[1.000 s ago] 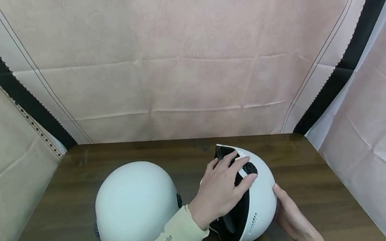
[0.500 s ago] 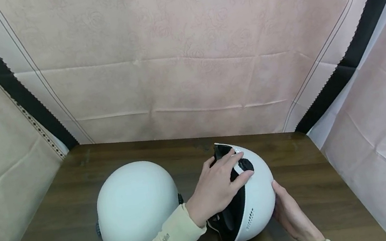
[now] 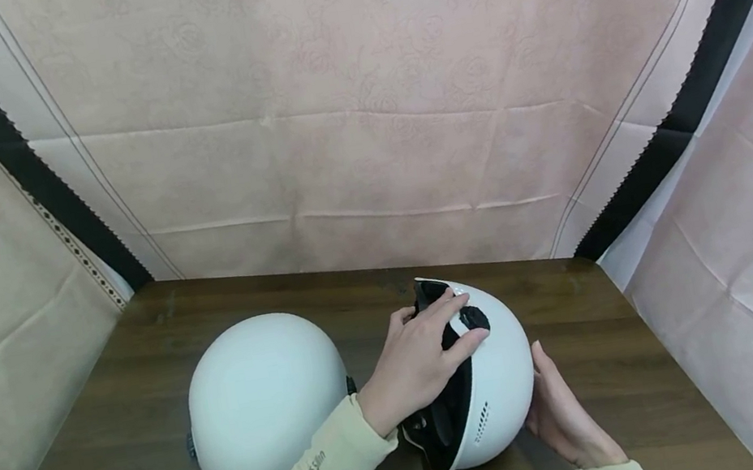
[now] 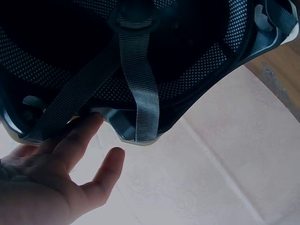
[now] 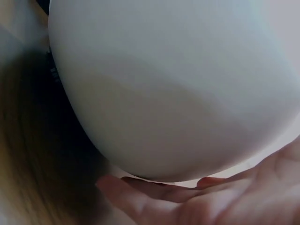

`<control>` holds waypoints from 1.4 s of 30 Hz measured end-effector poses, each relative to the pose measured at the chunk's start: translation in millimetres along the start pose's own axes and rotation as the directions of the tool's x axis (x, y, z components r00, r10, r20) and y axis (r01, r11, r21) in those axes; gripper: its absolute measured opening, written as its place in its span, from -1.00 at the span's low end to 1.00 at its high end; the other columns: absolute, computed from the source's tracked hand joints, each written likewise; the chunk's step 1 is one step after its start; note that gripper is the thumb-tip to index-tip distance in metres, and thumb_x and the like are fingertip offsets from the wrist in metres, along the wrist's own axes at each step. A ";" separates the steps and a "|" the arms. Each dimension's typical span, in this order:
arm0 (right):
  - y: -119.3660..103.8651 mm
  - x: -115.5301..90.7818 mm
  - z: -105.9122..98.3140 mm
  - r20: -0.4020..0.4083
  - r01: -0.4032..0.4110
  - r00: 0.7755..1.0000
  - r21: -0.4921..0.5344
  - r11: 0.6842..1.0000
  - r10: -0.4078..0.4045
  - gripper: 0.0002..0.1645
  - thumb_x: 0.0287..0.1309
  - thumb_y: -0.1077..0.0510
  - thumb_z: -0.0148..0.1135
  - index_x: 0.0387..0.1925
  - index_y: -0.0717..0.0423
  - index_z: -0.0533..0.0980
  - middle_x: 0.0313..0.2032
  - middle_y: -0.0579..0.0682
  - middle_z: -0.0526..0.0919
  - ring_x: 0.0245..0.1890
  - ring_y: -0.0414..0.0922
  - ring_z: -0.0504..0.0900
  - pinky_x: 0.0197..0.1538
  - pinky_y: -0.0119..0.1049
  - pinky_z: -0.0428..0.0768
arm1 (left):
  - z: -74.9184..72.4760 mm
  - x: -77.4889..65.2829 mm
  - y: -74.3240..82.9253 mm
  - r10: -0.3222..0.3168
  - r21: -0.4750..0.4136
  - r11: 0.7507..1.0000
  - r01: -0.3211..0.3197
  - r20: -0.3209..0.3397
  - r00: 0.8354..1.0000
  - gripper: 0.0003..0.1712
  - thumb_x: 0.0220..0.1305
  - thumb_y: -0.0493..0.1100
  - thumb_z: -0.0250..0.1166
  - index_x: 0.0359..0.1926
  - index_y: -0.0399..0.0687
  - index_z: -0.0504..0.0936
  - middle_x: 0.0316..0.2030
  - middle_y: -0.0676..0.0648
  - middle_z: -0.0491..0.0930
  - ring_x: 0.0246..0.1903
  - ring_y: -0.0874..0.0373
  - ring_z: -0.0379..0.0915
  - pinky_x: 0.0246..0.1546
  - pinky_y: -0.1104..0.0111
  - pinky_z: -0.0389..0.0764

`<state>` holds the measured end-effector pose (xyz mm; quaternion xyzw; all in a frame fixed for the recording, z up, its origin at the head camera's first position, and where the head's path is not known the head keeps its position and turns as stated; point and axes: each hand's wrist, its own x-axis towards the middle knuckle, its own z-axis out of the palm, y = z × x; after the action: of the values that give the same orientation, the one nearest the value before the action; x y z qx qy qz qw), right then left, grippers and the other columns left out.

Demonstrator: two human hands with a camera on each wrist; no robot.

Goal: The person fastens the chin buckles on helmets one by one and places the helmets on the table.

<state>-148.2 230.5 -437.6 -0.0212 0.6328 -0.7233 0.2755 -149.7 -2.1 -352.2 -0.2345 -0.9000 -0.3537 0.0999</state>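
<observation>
A white helmet (image 3: 500,388) with a black lining stands tilted on the table, its opening towards the left. My left hand (image 3: 415,364) reaches over the opening, with fairly straight fingers resting on the rim and thumb beside a black knob (image 3: 474,318). In the left wrist view, one finger touches the rim while another stays apart, and a dark strap (image 4: 143,89) crosses the padded inside. My right hand (image 3: 568,418) is at the helmet's right side, thumb raised and fingers partly hidden behind the shell. The right wrist view has its fingers extended along the smooth shell (image 5: 173,93).
A second white helmet (image 3: 267,408) sits dome up to the left, close to my left forearm. The brown wooden table (image 3: 634,367) ends at a pale cloth wall (image 3: 348,149). More cloth walls rise on both sides.
The tilted helmet and my left hand have shifted slightly to the left. My right thumb has straightened upward and lies less against the shell.
</observation>
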 end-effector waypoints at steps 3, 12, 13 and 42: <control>1.5 2.8 -0.5 -0.007 -0.015 1.000 0.009 1.000 0.015 0.06 0.25 -0.57 -0.67 0.49 0.05 -0.14 0.40 0.19 -0.04 0.38 0.09 0.01 0.28 -0.09 0.19 | -0.6 0.0 -0.4 -0.007 0.000 1.000 0.007 0.005 1.000 -0.31 0.40 0.34 -0.03 0.36 0.07 0.40 0.35 0.02 0.34 0.35 0.27 0.17 0.27 -0.05 0.12; 0.8 5.9 0.8 0.008 0.012 1.000 0.033 0.999 -0.012 0.03 0.27 -0.55 -0.66 0.48 0.05 -0.10 0.34 0.13 0.05 0.26 -0.06 0.22 0.20 -0.20 0.33 | -4.6 0.4 -0.9 -0.028 0.011 1.000 0.028 0.010 1.000 -0.31 0.40 0.33 -0.03 0.37 0.08 0.39 0.35 0.01 0.33 0.35 0.25 0.18 0.27 -0.05 0.13; 0.8 5.9 1.2 0.001 0.013 1.000 0.031 0.999 -0.013 0.03 0.27 -0.55 -0.66 0.48 0.05 -0.10 0.34 0.13 0.05 0.26 -0.06 0.22 0.19 -0.20 0.33 | -4.7 0.6 -1.1 -0.030 0.009 1.000 0.030 0.013 0.999 -0.31 0.40 0.33 -0.03 0.37 0.08 0.39 0.36 0.01 0.32 0.35 0.25 0.19 0.27 -0.05 0.12; -2.4 -2.1 3.4 -0.081 0.111 0.991 0.010 0.994 -0.110 -0.15 0.39 -0.44 -0.54 0.50 -0.09 -0.14 0.37 0.09 0.00 0.33 0.08 0.00 0.21 -0.01 0.20 | -8.8 0.8 -1.0 -0.020 0.064 0.998 0.021 -0.015 1.000 -0.39 0.36 0.21 0.13 0.29 0.01 0.47 0.38 -0.07 0.26 0.42 -0.02 0.00 0.28 -0.11 0.11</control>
<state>-146.1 228.4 -434.1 -0.0252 0.6361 -0.7422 0.2093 -150.8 -8.5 -346.1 -0.2193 -0.9125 -0.3272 0.1102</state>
